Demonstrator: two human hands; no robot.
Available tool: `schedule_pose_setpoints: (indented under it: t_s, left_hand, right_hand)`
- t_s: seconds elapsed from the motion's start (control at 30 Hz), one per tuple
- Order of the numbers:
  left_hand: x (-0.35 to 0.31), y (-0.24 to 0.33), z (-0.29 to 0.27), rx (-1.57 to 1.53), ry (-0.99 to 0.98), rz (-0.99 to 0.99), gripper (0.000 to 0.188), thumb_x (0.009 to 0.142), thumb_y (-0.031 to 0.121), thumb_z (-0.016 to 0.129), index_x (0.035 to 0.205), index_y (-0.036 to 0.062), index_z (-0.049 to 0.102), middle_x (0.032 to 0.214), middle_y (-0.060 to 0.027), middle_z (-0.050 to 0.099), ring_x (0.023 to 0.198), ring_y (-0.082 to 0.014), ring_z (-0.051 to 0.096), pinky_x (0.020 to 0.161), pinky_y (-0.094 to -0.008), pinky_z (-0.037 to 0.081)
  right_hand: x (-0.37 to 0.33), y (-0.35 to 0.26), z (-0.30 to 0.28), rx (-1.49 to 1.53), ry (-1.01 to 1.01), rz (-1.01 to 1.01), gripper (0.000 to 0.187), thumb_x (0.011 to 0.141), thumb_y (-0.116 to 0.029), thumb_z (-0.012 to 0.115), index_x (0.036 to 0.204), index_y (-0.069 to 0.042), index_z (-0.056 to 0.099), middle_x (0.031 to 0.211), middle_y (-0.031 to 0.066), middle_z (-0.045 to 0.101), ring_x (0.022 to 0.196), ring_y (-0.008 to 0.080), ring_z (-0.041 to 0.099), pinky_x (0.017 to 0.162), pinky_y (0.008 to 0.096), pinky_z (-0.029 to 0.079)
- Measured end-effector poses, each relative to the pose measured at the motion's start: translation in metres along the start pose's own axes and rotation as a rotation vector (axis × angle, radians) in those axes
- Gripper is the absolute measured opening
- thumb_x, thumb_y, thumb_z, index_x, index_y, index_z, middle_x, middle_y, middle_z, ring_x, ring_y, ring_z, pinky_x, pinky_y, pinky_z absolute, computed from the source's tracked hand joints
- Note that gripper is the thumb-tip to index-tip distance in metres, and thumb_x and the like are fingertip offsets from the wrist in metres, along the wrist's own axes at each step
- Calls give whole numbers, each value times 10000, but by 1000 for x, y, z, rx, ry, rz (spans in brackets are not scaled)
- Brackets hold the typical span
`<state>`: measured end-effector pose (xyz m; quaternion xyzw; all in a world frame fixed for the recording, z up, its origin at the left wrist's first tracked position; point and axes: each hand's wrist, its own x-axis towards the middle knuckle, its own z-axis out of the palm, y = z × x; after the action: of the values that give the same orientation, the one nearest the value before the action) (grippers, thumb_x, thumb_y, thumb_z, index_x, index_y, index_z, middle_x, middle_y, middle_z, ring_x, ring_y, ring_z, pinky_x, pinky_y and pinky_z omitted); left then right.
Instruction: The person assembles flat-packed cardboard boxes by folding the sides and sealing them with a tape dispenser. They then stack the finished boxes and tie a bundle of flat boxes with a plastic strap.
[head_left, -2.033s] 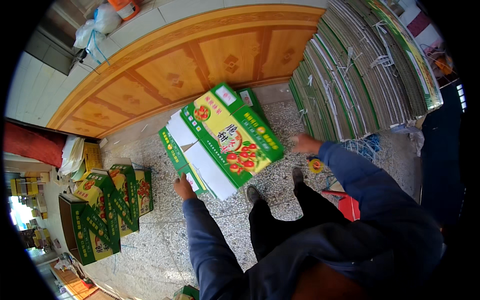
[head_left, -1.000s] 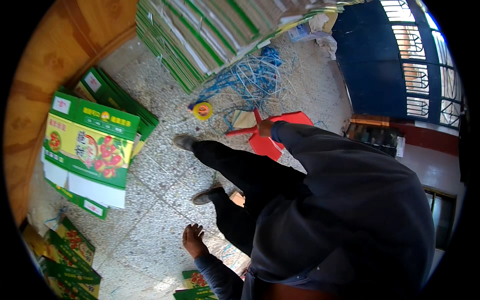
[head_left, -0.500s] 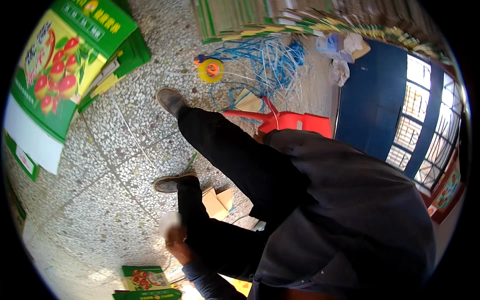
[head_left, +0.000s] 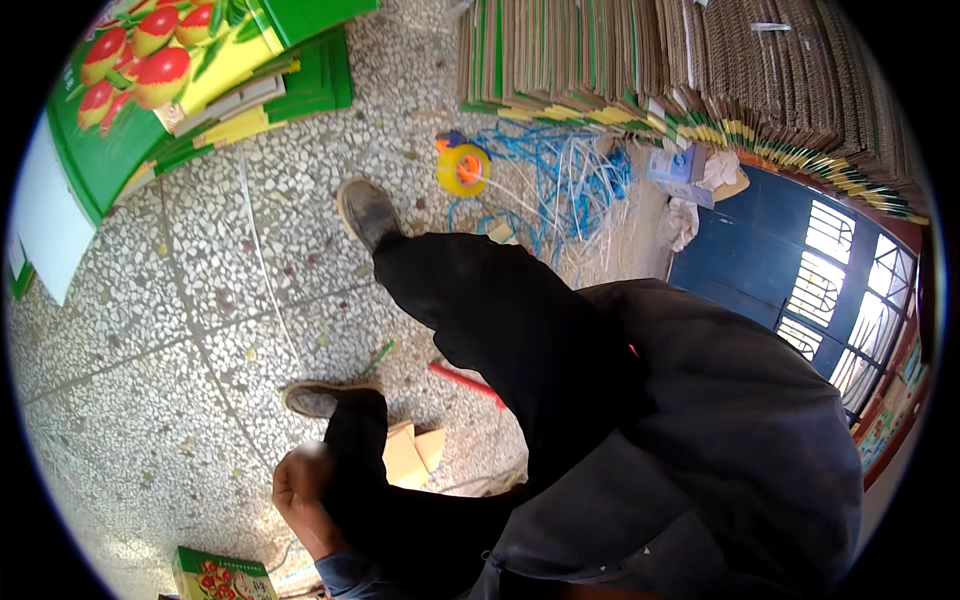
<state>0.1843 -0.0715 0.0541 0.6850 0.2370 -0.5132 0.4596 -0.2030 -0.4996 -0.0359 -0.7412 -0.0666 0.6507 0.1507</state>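
My left hand (head_left: 303, 490) is low in the view, beside my left leg, with a dark blue sleeve below it. Its fingers are curled around something. A pale, blurred patch at the fingertips hides what that is. My right hand cannot be seen; my right leg (head_left: 470, 285) and dark jacket (head_left: 730, 400) cover that side. Between my legs a red bar (head_left: 468, 383) shows, its other end hidden behind my right thigh. Folded tan cardboard pieces (head_left: 407, 455) lie on the floor close to my left shin.
Green printed cartons (head_left: 150, 90) with red fruit pictures lie at the upper left. Flattened cardboard (head_left: 620, 60) is stacked at the upper right. Yellow tape (head_left: 464, 170) and tangled blue and white strapping (head_left: 570, 180) lie beyond my right foot. A blue door (head_left: 735, 240) stands at the right.
The red stool near my right leg has gone from that side, and a red bar now shows between my legs. My left hand moved left. The view shifted, showing more stacked cardboard.
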Motion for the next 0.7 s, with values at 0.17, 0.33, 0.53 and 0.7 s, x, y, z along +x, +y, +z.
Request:
schedule_pose_setpoints:
  t_s: [0.17,0.33,0.53,0.7]
  left_hand:
    - [5,23,-9,-12,63,144,287,937,260,589,1064,4,602,864,-79,671,739,-156,639,657,-268,479]
    - [-5,24,-23,-40,163,345,282,917,230,610,1068,-7,595,853,-80,675,750,-162,645,674,-267,474]
    - [-59,-14,-18,-59,205,576,257,873,112,633,1075,-46,612,886,-108,678,792,-170,644,729,-266,488]
    - [-95,-23,-6,-82,420,581,223,879,118,620,1003,-65,642,864,-134,687,770,-179,658,718,-320,509]
  right_hand:
    - [10,42,-36,-60,25,37,319,766,-240,619,1009,-34,633,949,226,646,934,422,623,775,499,502]
    - [47,103,-89,-155,71,100,306,769,-253,618,987,-39,642,928,217,652,915,428,625,763,503,501]
    - [90,125,-272,-298,433,124,295,772,-269,618,962,-45,652,902,207,658,893,435,628,749,509,500]
    - [63,12,-466,-16,1305,-120,213,740,-148,621,889,1,649,919,258,640,856,426,629,716,489,496]
